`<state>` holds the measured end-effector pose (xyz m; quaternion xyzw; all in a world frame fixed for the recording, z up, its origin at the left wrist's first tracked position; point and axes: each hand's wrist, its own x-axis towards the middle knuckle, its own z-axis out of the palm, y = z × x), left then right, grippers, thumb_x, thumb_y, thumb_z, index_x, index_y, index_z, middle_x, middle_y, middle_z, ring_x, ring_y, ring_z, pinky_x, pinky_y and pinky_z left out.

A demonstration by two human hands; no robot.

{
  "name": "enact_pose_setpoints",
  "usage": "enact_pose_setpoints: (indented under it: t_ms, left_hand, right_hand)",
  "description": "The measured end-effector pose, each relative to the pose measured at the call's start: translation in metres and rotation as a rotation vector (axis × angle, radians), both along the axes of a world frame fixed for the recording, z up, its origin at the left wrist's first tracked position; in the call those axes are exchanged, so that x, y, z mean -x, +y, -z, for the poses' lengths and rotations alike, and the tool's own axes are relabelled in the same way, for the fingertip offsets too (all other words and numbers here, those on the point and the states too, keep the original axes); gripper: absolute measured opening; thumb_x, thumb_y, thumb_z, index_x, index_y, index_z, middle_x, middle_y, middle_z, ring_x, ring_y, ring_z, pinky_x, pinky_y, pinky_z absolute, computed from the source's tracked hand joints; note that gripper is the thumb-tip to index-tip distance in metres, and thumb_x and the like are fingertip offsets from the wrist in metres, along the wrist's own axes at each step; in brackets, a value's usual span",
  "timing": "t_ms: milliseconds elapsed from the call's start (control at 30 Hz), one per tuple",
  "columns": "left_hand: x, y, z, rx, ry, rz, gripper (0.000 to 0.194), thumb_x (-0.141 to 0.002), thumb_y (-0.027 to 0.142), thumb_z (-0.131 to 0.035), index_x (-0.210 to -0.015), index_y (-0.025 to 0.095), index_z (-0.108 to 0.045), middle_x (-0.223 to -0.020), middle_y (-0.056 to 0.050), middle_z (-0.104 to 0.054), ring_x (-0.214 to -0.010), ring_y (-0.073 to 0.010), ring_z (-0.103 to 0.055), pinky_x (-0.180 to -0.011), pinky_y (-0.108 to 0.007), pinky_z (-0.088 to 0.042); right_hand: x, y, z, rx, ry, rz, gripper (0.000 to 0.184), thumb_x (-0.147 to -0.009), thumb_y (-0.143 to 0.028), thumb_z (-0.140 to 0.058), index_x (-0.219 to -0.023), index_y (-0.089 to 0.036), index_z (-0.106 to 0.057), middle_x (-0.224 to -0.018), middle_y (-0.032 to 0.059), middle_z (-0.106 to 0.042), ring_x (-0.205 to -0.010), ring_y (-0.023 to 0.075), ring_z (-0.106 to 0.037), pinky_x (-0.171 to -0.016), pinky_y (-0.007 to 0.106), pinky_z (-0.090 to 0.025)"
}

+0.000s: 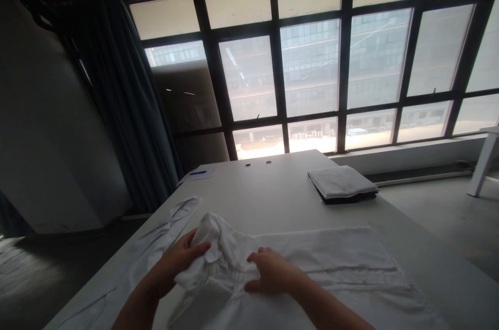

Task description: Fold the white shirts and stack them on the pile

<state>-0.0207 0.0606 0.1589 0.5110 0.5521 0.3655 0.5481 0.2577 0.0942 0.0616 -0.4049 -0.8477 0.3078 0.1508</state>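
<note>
A white shirt (327, 262) lies spread over the near part of the table, its collar end bunched up on the left and its body stretching right. My left hand (181, 257) holds the raised, crumpled collar end, thumb on the near side and fingers partly hidden behind the cloth. Resting on the shirt just right of the bunched part is my right hand (271, 270), its thumb and bent fingers apart with white cloth showing between them. Left of my left hand, a long white sleeve-like piece of cloth (171, 226) lies wrinkled along the table's edge.
The white table (241, 195) runs away toward large windows. Folded white cloth (341, 180) sits on a dark piece (351, 198) at the right edge. Paper with a blue pen (198, 172) lies at the far left. A dark curtain (120, 96) hangs beyond the left side.
</note>
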Motion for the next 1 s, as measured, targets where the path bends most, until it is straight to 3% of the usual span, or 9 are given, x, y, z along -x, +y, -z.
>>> enact_pose_setpoints:
  t_ms: [100,167,333,433,500,633,700,800,1000]
  left_hand:
    - [-0.045,-0.004,-0.007,-0.068,0.009,0.020,0.082,-0.077,0.056,-0.078,-0.144,0.020,-0.049,-0.117,-0.008,-0.075,-0.108,-0.0328,-0.071,-0.091,-0.042,-0.060]
    - [-0.073,-0.007,-0.002,-0.123,-0.015,0.051,0.074,-0.078,0.055,-0.076,-0.139,0.020,-0.053,-0.117,-0.008,-0.075,-0.109,-0.0319,-0.071,-0.090,-0.041,-0.059]
    - [-0.129,-0.019,0.036,-0.192,-0.062,0.138,0.058,-0.082,0.048,-0.076,-0.131,0.023,-0.057,-0.115,-0.009,-0.071,-0.098,-0.0260,-0.071,-0.083,-0.036,-0.058]
    - [-0.156,-0.030,0.053,-0.152,-0.067,0.198,0.062,-0.082,0.045,-0.077,-0.134,0.020,-0.054,-0.110,-0.010,-0.069,-0.091,-0.0228,-0.070,-0.079,-0.035,-0.057]
    - [-0.164,-0.035,0.051,-0.113,-0.146,0.252,0.057,-0.082,0.043,-0.078,-0.129,0.019,-0.057,-0.109,-0.010,-0.068,-0.095,-0.0241,-0.070,-0.084,-0.037,-0.057]
    - [-0.141,-0.025,0.033,-0.146,-0.337,0.189,0.030,-0.089,0.040,-0.071,-0.109,0.020,-0.063,-0.103,-0.006,-0.068,-0.097,-0.0237,-0.071,-0.089,-0.039,-0.056]
    - [-0.115,-0.008,0.033,-0.247,-0.276,0.093,0.025,-0.094,0.041,-0.064,-0.108,0.021,-0.061,-0.099,-0.004,-0.069,-0.094,-0.0213,-0.070,-0.088,-0.038,-0.056]
    - [-0.078,0.026,0.061,-0.461,0.144,-0.026,0.032,-0.097,0.048,-0.053,-0.111,0.021,-0.061,-0.106,-0.008,-0.072,-0.104,-0.0231,-0.069,-0.089,-0.036,-0.055]
    - [-0.064,0.058,0.133,-0.496,0.393,-0.033,0.051,-0.095,0.052,-0.047,-0.130,0.017,-0.062,-0.126,-0.015,-0.070,-0.116,-0.0277,-0.065,-0.101,-0.043,-0.050]
  right_hand:
    - [-0.016,0.020,-0.019,0.276,0.278,0.116,0.051,-0.087,-0.057,-0.064,-0.119,-0.018,-0.065,-0.097,0.0092,-0.070,-0.088,0.0230,-0.066,-0.086,0.040,-0.054]
    - [-0.028,0.032,-0.030,0.419,0.421,0.210,0.055,-0.095,-0.066,-0.047,-0.116,-0.017,-0.061,-0.099,0.0098,-0.068,-0.081,0.0201,-0.066,-0.074,0.037,-0.056]
    - [-0.056,0.050,-0.041,0.668,0.690,0.324,0.075,-0.090,-0.084,-0.029,-0.125,-0.021,-0.050,-0.110,0.0113,-0.062,-0.083,0.0199,-0.066,-0.066,0.034,-0.058]
    - [-0.069,0.057,-0.035,0.605,0.540,0.388,0.073,-0.089,-0.084,-0.033,-0.121,-0.023,-0.057,-0.106,0.0080,-0.062,-0.076,0.0150,-0.061,-0.060,0.025,-0.049]
    - [-0.074,0.061,-0.026,0.540,0.398,0.393,0.064,-0.090,-0.078,-0.042,-0.116,-0.023,-0.063,-0.101,0.0057,-0.064,-0.071,0.0124,-0.056,-0.056,0.022,-0.041]
    - [-0.073,0.064,-0.009,0.444,0.280,0.365,0.042,-0.083,-0.055,-0.067,-0.105,-0.019,-0.071,-0.084,0.0027,-0.066,-0.068,0.0134,-0.054,-0.059,0.024,-0.038]
    - [-0.069,0.063,-0.003,0.364,0.239,0.366,0.035,-0.080,-0.045,-0.071,-0.101,-0.017,-0.073,-0.084,0.0031,-0.068,-0.075,0.0159,-0.058,-0.065,0.026,-0.040]
    - [-0.062,0.061,0.002,0.258,0.181,0.392,0.031,-0.078,-0.033,-0.070,-0.103,-0.015,-0.073,-0.101,0.0073,-0.071,-0.092,0.0212,-0.062,-0.077,0.028,-0.043]
    - [-0.060,0.057,0.006,0.182,0.085,0.434,0.031,-0.078,-0.025,-0.067,-0.107,-0.014,-0.071,-0.110,0.0113,-0.072,-0.100,0.0236,-0.065,-0.083,0.029,-0.044]
